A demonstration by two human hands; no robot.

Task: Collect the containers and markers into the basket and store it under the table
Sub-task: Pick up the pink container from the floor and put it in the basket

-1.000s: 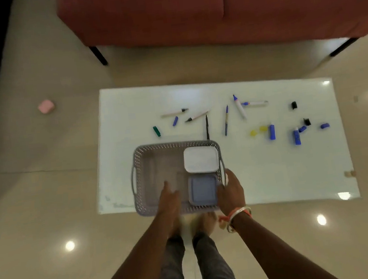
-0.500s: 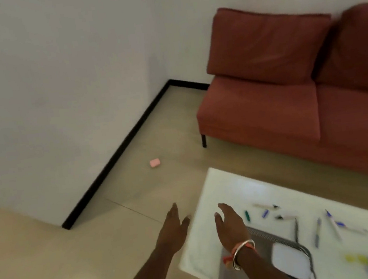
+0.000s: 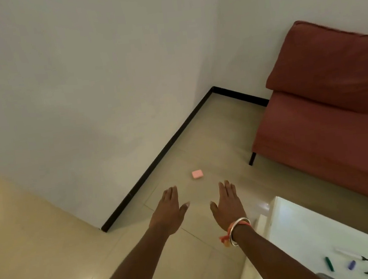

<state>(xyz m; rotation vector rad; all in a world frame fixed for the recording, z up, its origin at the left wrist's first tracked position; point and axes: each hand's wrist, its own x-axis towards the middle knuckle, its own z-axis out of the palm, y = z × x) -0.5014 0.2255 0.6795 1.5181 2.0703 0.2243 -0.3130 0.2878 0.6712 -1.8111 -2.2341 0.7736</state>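
Left hand and right hand both reach out flat, fingers straight, holding nothing; a small pink box lies just past the fingertips

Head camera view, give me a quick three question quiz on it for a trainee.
1. True or false: the left hand grips something.
2. The pink box lies: A on a shelf, B on the floor, C in a drawer.
3. Which hand's wrist wears the silver bangle?
Key: 1 false; 2 B; 3 the right hand.
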